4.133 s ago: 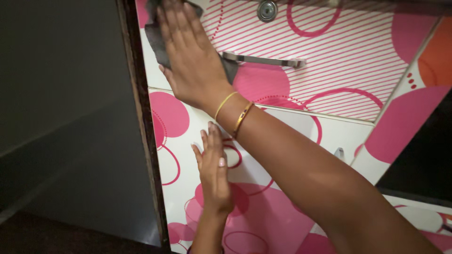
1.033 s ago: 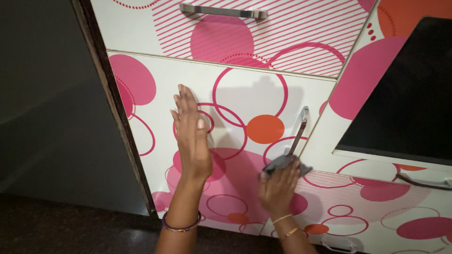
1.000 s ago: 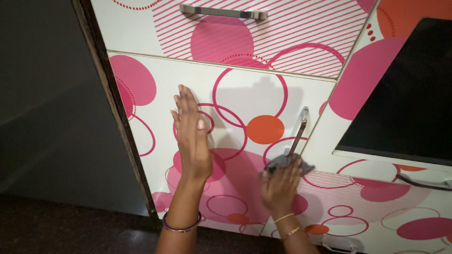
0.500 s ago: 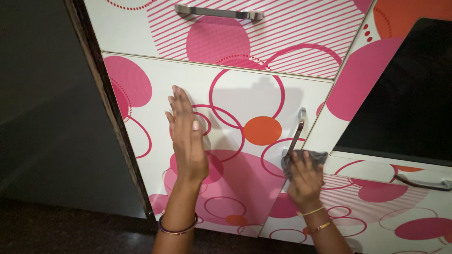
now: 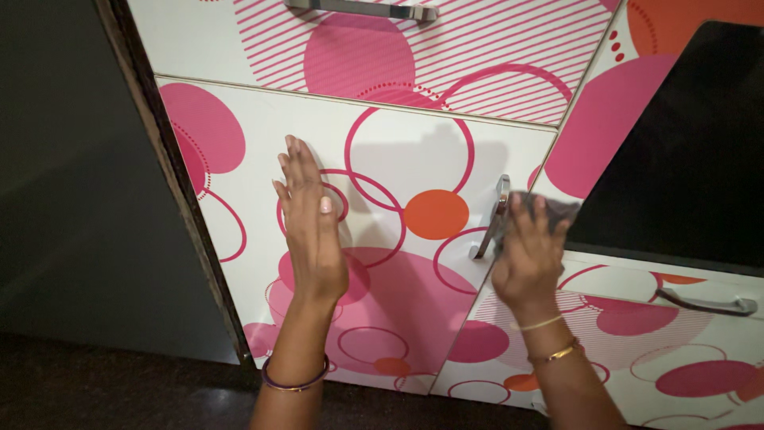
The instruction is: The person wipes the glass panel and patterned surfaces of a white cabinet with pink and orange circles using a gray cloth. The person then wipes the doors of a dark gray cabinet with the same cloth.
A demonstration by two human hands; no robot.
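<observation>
At a kitchen cabinet front patterned with pink and orange circles: left hand (image 5: 312, 227) laid flat against the white cabinet door (image 5: 398, 159), fingers straight and held together, palm on the panel, gripping nothing. Thin dark bangle (image 5: 294, 384) round the left wrist. Right hand (image 5: 529, 259) pressed onto a grey cloth (image 5: 551, 209), fingers spread over it and bearing it against the cabinet surface just beside the door's upright metal handle (image 5: 497, 215); cloth bunched under the fingertips, its upper edge showing above them, touching or nearly touching the handle. Whether the cloth is pinched or merely pushed flat, not clear from this angle. Gold bangles (image 5: 553, 350) on the right wrist. Directly right of the cloth, a dark glass panel (image 5: 684, 159) set in the neighbouring unit. Above the door, a striped pink drawer front (image 5: 509, 56) with a horizontal metal handle (image 5: 362, 9) at the top edge of the frame. Lower right, another patterned drawer (image 5: 676, 358) with its own slim handle (image 5: 704, 302). To the left, a dark wall (image 5: 72, 199) beyond the cabinet's brown edge; below, a dark floor (image 5: 119, 390).
</observation>
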